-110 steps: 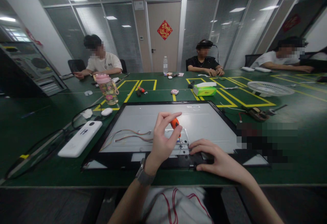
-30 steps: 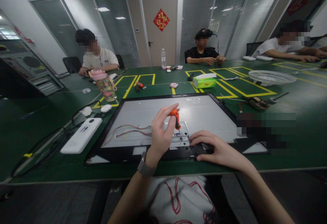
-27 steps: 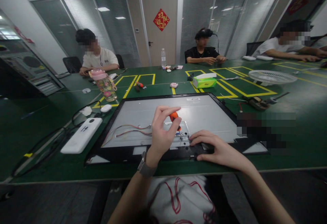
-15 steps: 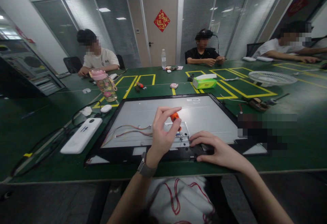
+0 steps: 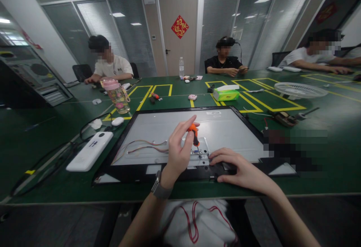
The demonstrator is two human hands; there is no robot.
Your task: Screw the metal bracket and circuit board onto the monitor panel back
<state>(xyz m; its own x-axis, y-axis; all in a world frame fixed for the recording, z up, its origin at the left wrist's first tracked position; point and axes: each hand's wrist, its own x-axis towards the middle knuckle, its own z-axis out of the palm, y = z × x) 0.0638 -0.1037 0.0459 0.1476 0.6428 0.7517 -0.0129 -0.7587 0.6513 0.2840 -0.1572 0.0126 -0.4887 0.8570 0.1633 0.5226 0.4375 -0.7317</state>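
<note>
Close to the middle of a grey panel (image 5: 158, 128), taken as the clock face and laid flat at the near edge of a green table (image 5: 56, 126), grasping an orange screwdriver (image 5: 194, 130) between thumb and fingers of the left hand (image 5: 179, 149), with the handle leaning toward eleven o'clock and the shaft pointing down at a small metal fitting (image 5: 200, 156). Toward four o'clock, resting the right hand (image 5: 239, 166) on the panel, with fingers spread and unclenched. Beyond the panel: at nine, a white rectangular device (image 5: 90, 152); at ten, a pink-lidded bottle (image 5: 117, 96); at one, a green tissue pack (image 5: 227, 94).
</note>
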